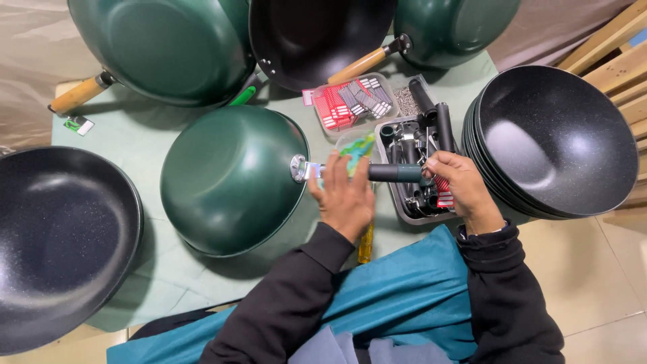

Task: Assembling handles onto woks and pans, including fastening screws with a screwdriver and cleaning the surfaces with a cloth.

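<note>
Woks crowd the table edges. Left hand (345,197) steadies the green wok (232,178); right hand (458,183) fingers clasp its dark handle (397,173).

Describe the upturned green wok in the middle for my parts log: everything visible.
The green wok lies bottom-up on the pale green cloth, glossy and round. A metal bracket sticks out at its rim toward a dark handle. The left hand sits by the bracket; the right hand grips the handle's far end.
</note>
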